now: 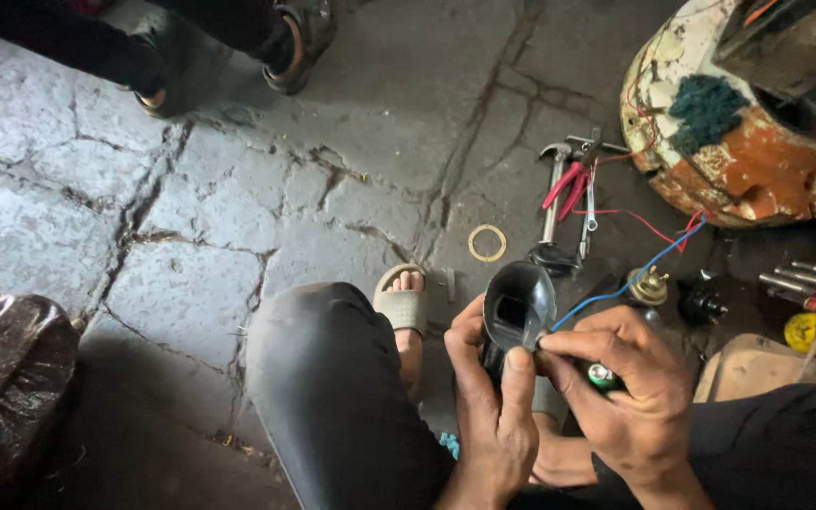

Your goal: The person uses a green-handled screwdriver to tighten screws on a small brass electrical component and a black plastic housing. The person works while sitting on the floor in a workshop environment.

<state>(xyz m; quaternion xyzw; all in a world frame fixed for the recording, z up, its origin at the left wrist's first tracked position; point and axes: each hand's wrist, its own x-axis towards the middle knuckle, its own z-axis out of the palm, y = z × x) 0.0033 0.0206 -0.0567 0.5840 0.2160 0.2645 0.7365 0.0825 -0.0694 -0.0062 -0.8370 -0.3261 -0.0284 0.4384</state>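
The left hand (495, 416) grips the black horn (518, 304) above the stone floor (238, 208); the right hand (630, 387) pinches a green-tipped tool (602, 377) at its blue wire (616, 280). Keep the horn steady and work gently, without tugging the wire.

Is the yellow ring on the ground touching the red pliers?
No, the yellow ring lies alone on the stone floor, apart from the red pliers, which rest farther right beside a hammer.
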